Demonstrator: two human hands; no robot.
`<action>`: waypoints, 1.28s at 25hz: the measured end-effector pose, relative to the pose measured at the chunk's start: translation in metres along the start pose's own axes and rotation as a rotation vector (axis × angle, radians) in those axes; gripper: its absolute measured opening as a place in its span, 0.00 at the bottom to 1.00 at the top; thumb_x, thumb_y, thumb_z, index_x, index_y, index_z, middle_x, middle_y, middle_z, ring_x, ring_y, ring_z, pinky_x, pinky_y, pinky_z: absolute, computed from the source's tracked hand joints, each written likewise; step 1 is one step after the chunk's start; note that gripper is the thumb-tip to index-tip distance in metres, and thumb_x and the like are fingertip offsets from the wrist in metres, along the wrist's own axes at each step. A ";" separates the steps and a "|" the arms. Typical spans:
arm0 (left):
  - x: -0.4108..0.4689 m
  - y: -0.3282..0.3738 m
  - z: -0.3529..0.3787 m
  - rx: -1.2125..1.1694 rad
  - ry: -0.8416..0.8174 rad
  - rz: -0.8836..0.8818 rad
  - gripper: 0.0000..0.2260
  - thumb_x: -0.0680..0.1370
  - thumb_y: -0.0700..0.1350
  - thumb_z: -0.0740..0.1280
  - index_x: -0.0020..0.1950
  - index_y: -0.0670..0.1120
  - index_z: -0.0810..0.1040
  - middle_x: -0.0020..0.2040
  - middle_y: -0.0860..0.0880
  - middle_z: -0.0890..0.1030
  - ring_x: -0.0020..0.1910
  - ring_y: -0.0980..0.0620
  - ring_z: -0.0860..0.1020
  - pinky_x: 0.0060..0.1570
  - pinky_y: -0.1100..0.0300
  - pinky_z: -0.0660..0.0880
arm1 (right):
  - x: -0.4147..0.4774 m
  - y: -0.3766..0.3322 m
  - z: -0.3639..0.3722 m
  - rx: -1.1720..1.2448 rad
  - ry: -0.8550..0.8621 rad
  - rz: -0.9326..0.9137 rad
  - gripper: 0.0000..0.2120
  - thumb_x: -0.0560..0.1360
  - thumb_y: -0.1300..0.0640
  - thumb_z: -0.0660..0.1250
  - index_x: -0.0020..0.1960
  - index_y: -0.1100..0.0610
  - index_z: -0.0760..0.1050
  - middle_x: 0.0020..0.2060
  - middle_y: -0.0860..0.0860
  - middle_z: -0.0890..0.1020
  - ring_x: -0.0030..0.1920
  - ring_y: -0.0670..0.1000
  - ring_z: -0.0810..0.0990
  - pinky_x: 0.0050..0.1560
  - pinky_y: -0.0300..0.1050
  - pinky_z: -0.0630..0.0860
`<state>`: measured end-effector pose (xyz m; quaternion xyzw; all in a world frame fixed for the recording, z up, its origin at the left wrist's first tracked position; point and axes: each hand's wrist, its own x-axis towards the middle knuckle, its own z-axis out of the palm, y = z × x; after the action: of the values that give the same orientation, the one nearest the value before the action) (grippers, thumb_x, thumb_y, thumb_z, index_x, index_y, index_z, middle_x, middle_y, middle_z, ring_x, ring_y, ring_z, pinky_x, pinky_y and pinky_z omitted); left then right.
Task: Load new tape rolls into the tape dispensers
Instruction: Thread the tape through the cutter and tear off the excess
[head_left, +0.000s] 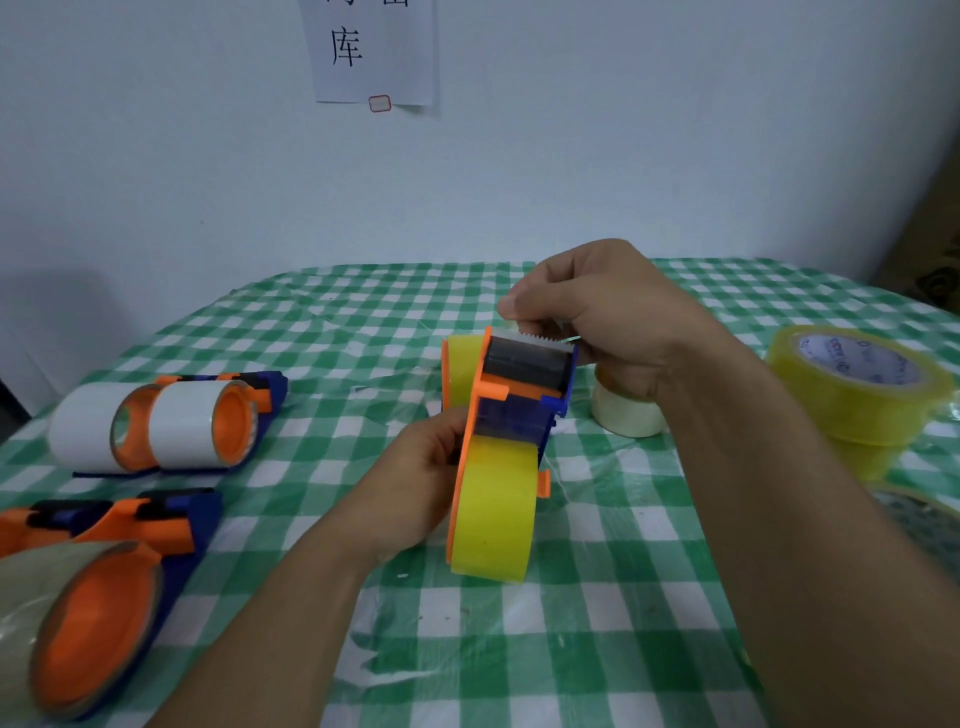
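Tape dispenser (519, 400), orange and blue, stands on edge above the checked table (597, 623) between my two hands, with the yellow tape roll (493, 514) already seated on its hub. The step in hand, as I judge it, is threading: lead the tape end (511, 328) over the dark roller (524, 361) and lay it across the serrated blade (540, 340). To do this well, pull the strip straight and square to the roller, without twist, and press it down evenly so it lies flat with no crease. Keep the skin clear of the blade teeth. My left hand (421, 467) grips the orange side plate of the dispenser, fingers curled round its edge, steadying the body. My right hand (597, 322) is above the blade with the fingers drawn in close. The thumb and forefinger fingertips (511, 306) pinch narrowly on a thin translucent strip, which I take to be the tape end. The remaining fingers are curled behind the head of the dispenser; their contact is hidden. Spare yellow rolls (857, 384) lie to the right, and two loaded dispensers (171, 421) to the left.
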<state>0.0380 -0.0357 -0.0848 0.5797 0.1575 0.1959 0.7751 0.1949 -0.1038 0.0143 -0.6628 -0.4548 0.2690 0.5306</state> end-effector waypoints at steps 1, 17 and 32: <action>0.001 -0.001 -0.001 -0.026 -0.036 0.047 0.08 0.60 0.47 0.78 0.37 0.48 0.87 0.35 0.48 0.85 0.33 0.52 0.84 0.33 0.60 0.80 | 0.001 0.001 0.003 0.080 0.002 0.029 0.08 0.72 0.65 0.75 0.35 0.60 0.80 0.28 0.51 0.79 0.26 0.45 0.75 0.26 0.37 0.72; -0.002 0.000 0.002 0.057 0.076 0.158 0.06 0.65 0.47 0.74 0.40 0.52 0.88 0.38 0.50 0.86 0.37 0.53 0.84 0.40 0.55 0.82 | 0.009 0.009 0.034 0.781 -0.019 0.332 0.05 0.75 0.68 0.66 0.49 0.64 0.78 0.39 0.58 0.80 0.35 0.55 0.79 0.39 0.49 0.81; -0.013 0.012 0.005 0.003 0.111 0.108 0.06 0.68 0.43 0.73 0.34 0.53 0.88 0.36 0.52 0.86 0.34 0.56 0.84 0.34 0.61 0.81 | 0.018 0.021 0.035 0.747 0.064 0.336 0.08 0.76 0.69 0.64 0.52 0.64 0.79 0.41 0.58 0.78 0.40 0.54 0.78 0.41 0.49 0.81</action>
<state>0.0273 -0.0429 -0.0715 0.5766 0.1692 0.2691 0.7527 0.1800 -0.0717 -0.0134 -0.4979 -0.1944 0.4777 0.6972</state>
